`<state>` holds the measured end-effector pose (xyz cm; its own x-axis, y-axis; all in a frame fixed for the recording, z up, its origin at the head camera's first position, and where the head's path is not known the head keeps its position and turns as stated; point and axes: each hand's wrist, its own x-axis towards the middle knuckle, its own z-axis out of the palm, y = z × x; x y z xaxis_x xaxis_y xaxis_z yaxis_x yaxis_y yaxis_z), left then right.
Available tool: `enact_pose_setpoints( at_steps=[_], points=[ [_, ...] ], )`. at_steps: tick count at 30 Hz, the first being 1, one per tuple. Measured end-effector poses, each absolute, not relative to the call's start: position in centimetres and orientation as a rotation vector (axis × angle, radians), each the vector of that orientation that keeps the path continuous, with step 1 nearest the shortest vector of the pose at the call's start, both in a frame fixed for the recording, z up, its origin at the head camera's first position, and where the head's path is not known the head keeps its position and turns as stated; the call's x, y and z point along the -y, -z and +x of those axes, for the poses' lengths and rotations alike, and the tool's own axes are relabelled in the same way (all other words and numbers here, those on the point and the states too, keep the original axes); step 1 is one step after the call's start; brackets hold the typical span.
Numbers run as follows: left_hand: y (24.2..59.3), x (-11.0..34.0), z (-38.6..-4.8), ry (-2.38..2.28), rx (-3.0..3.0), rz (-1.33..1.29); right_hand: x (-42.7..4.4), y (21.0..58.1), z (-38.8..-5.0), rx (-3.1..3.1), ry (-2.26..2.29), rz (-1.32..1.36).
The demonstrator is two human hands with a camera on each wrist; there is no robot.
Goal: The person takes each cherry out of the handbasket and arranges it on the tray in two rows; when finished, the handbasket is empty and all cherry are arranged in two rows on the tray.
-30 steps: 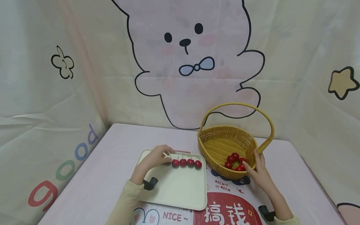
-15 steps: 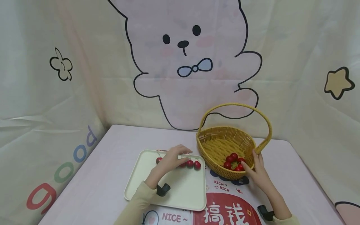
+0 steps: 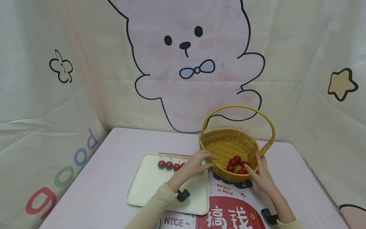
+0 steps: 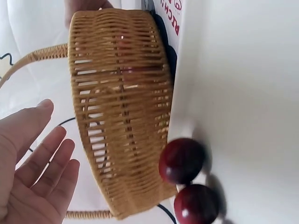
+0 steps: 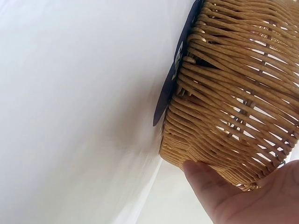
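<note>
My left hand (image 3: 194, 166) is over the right side of a cream tray (image 3: 148, 190), its fingertips by the left rim of a yellow wicker basket (image 3: 220, 148). Nothing lies in its spread fingers in the left wrist view. Along the tray's far edge runs a row of dark red cherries (image 3: 169, 165) with stems, partly hidden by the left hand; two of these cherries (image 4: 182, 161) show large in the left wrist view. My right hand (image 3: 266, 176) holds the basket's right side near the handle base. Several red cherries (image 3: 237, 159) lie inside the basket.
A mat (image 3: 234, 213) with red and white print lies under the tray and basket on the white table (image 3: 128, 140). The basket's tall handle (image 3: 238, 107) arches over its bowl. A printed curtain (image 3: 183, 95) stands behind the table.
The left hand has moved right, from the tray's far left across the cherry row to the basket's rim, uncovering cherries at the row's left. My right hand keeps its hold on the basket.
</note>
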<state>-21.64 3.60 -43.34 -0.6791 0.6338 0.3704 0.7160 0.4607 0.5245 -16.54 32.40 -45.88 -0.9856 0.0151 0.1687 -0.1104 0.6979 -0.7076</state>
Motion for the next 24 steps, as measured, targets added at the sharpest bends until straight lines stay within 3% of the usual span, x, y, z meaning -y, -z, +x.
enact_pose_setpoints(
  at_steps=[24],
  points=[
    [43.4, -10.5, -24.5, 0.931, 2.842, -1.311, -32.4, 45.9, -16.6, 2.749, -1.158, 0.07]
  ],
)
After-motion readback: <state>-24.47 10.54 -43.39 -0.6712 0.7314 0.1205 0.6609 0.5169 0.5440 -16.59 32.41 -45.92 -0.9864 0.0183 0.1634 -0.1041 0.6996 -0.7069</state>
